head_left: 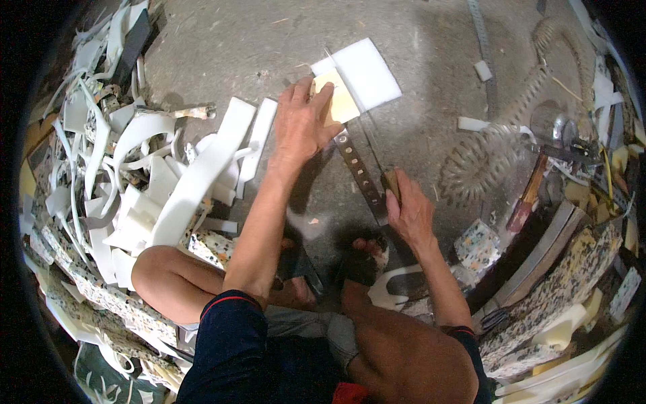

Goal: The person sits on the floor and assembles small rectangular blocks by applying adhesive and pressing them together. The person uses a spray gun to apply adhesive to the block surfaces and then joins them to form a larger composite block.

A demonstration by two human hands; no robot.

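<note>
Left hand (301,124), fingers spread over partly hidden yellow block (344,102), right hand (410,210) gripping apparently a knife (373,143), handle (389,180) mostly covered

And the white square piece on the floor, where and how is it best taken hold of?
Probably the right corner of the white square piece, pinched by the edge, coming from the right: it lies flat with that corner uncovered, while the thin blade crosses its left part, next to the yellow piece under the left hand.

No readable text or numbers.
</note>
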